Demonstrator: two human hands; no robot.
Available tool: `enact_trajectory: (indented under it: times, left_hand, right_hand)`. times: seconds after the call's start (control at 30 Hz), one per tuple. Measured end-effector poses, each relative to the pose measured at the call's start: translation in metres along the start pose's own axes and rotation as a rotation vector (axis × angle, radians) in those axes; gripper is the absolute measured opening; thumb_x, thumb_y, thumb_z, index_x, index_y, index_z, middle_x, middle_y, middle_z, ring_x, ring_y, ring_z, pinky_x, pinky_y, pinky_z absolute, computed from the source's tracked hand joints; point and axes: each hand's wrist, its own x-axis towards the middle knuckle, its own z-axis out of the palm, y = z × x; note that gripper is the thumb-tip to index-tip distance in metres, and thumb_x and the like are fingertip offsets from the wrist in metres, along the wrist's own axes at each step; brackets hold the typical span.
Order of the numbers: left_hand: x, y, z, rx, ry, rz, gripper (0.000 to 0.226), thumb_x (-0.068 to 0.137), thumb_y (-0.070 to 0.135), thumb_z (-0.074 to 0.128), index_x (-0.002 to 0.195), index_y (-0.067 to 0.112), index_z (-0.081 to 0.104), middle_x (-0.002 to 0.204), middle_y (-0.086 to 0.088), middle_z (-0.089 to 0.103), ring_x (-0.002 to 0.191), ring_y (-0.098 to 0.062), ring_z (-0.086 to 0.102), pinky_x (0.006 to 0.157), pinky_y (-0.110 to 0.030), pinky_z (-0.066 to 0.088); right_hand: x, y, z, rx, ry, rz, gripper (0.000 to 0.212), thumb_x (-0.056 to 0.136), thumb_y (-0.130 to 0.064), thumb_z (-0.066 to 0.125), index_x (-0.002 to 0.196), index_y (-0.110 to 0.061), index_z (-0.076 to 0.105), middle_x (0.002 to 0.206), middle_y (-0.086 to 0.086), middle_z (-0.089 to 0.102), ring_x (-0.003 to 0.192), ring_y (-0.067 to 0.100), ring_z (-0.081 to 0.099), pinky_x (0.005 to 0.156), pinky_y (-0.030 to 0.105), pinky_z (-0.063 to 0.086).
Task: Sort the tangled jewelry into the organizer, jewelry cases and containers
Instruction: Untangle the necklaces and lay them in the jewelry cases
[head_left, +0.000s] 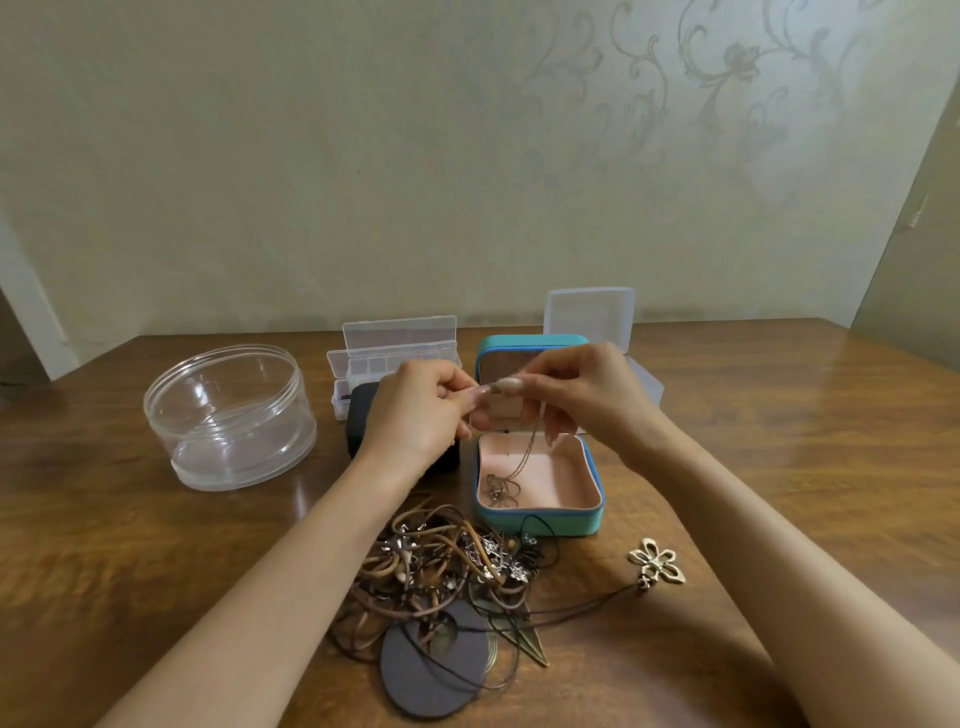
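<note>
Hands meet above the table (779, 415): left hand (415, 410) and right hand (587, 400) both pinch the top end of a thin chain (498, 491). It hangs just below them into the open teal case (540, 517), its lower end coiled on the pink lining. Tangled jewelry (447, 571) lies in front of the case.

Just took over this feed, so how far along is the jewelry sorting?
Barely started. Done: little if anything; the round clear container shows no jewelry. In hand: the left hand and right hand pinch a thin chain whose lower end coils in the open teal case. Left: the tangled pile and the flower pendant, both outside any box.
</note>
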Motion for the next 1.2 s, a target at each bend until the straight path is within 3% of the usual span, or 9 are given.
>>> enact_trajectory:
  times: [0.13,0.27,0.43,0.67,0.77,0.87,0.93,1.03,1.2]
  left_hand:
    - [-0.003,-0.001,0.009,0.116,-0.124,-0.043,0.008,0.087,0.023,0.065,0.082,0.027,0.069,0.078,0.007,0.073,0.085,-0.011,0.066,0.085,-0.039,0.052]
    - [-0.005,0.001,0.017,0.295,-0.099,-0.038,0.007,0.084,0.022,0.069,0.087,0.024,0.075,0.090,0.006,0.073,0.091,-0.014,0.064,0.080,-0.035,0.053]
    - [-0.007,-0.005,0.031,0.445,-0.110,-0.001,0.011,0.076,0.029,0.077,0.083,0.020,0.075,0.102,0.002,0.059,0.100,-0.020,0.052,0.078,-0.033,0.047]
    - [-0.009,0.005,0.019,0.535,-0.223,0.021,0.020,0.073,0.035,0.077,0.089,0.024,0.074,0.108,0.002,0.051,0.105,-0.018,0.047,0.080,-0.029,0.043]
    - [-0.006,0.015,0.002,0.459,-0.196,0.026,0.037,0.070,0.039,0.078,0.101,0.022,0.067,0.105,0.005,0.053,0.097,-0.014,0.050,0.079,-0.031,0.046]
    - [-0.006,0.021,-0.007,0.194,0.022,0.123,0.040,0.074,0.028,0.077,0.107,0.022,0.055,0.101,0.010,0.060,0.071,-0.005,0.051,0.066,-0.023,0.041]
    - [-0.008,0.024,-0.004,-0.015,-0.001,0.177,0.034,0.078,0.014,0.074,0.107,0.017,0.055,0.093,0.005,0.065,0.054,-0.004,0.054,0.055,-0.018,0.044]
    - [-0.012,0.023,0.004,-0.142,-0.026,0.157,0.019,0.086,-0.004,0.059,0.101,0.009,0.058,0.083,-0.004,0.067,0.056,-0.006,0.064,0.045,-0.014,0.046]
    - [-0.008,0.018,0.004,-0.245,0.011,0.200,0.011,0.087,-0.001,0.060,0.092,0.008,0.064,0.070,-0.003,0.067,0.057,-0.006,0.066,0.053,-0.016,0.052]
  right_hand:
    - [-0.002,-0.009,-0.005,0.277,-0.009,0.112,0.018,0.081,-0.023,0.071,0.071,-0.009,0.070,0.054,0.000,0.063,0.042,0.006,0.048,0.043,0.016,0.039]
    - [-0.002,-0.012,-0.009,0.378,-0.071,0.171,0.028,0.082,-0.030,0.069,0.074,-0.003,0.067,0.062,0.005,0.064,0.045,0.010,0.046,0.046,0.019,0.036]
    - [-0.002,-0.011,-0.011,0.470,-0.071,0.172,0.018,0.081,-0.024,0.067,0.078,-0.006,0.068,0.063,0.006,0.065,0.047,0.010,0.052,0.045,0.016,0.043]
    - [-0.004,-0.010,-0.003,0.277,-0.026,0.069,0.015,0.089,-0.017,0.063,0.083,-0.003,0.067,0.055,0.001,0.061,0.042,0.004,0.050,0.042,0.014,0.039]
    - [-0.003,-0.011,-0.003,0.236,-0.025,0.051,0.012,0.088,-0.017,0.065,0.079,-0.009,0.066,0.046,-0.009,0.055,0.037,-0.001,0.045,0.039,0.010,0.033]
    - [-0.003,-0.011,-0.005,0.188,-0.059,0.017,0.013,0.087,-0.017,0.066,0.077,-0.008,0.067,0.040,-0.011,0.048,0.038,0.000,0.038,0.041,0.011,0.030]
    - [-0.004,-0.011,-0.005,0.177,-0.093,0.009,0.015,0.086,-0.017,0.067,0.075,-0.006,0.067,0.042,-0.009,0.047,0.040,0.002,0.036,0.042,0.012,0.028]
    - [-0.004,-0.013,-0.005,0.168,-0.102,0.014,0.017,0.084,-0.018,0.069,0.075,-0.004,0.069,0.047,-0.009,0.054,0.044,0.000,0.042,0.045,0.010,0.031]
    - [-0.004,-0.015,-0.011,0.241,-0.103,0.066,0.015,0.085,-0.022,0.068,0.075,-0.010,0.070,0.046,-0.006,0.049,0.040,0.001,0.037,0.041,0.011,0.029]
